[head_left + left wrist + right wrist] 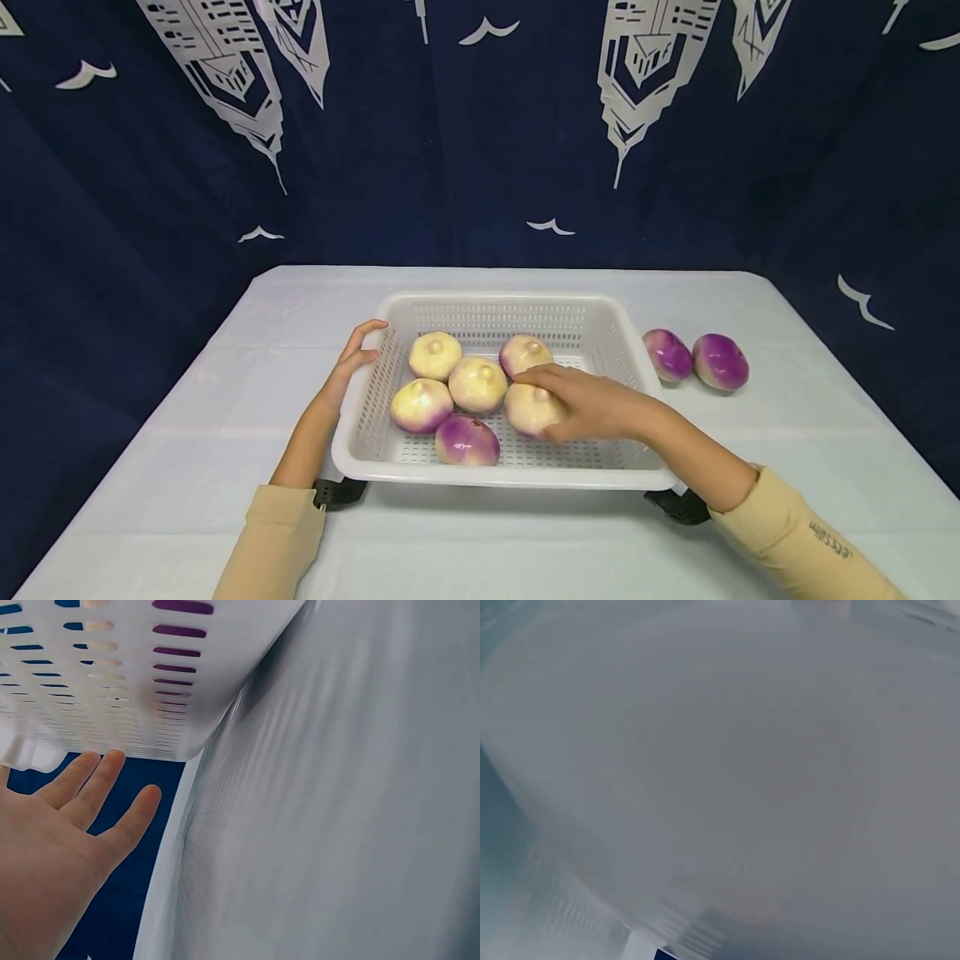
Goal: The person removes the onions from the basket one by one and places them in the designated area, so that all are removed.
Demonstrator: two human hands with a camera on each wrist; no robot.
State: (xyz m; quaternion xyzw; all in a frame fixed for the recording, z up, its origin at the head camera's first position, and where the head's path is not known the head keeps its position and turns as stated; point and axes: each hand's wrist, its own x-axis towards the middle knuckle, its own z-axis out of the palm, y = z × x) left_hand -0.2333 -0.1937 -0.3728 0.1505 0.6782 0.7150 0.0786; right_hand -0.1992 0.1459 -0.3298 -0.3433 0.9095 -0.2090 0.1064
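A white plastic basket [622, 482] with slotted walls sits on the table, holding several purple-and-white turnips. The right hand [592, 404] reaches over its right side and grips a pale turnip [531, 410], thumb at the near side and fingers over the top. At the basket's left rim is the left hand [352, 367]; in the left wrist view its fingers [101, 787] are spread and nearly straight, tips right at the slotted outer wall. Close by the gripped turnip lie another pale turnip [477, 384] and a purple one [467, 440]. The right wrist view is mostly a grey blur.
Two purple turnips [721, 362] lie on the table right of the basket. A white cloth [510, 542] covers the table. Behind it hangs a dark blue curtain [450, 150] with white prints. A black wrist strap [341, 493] shows below the left forearm.
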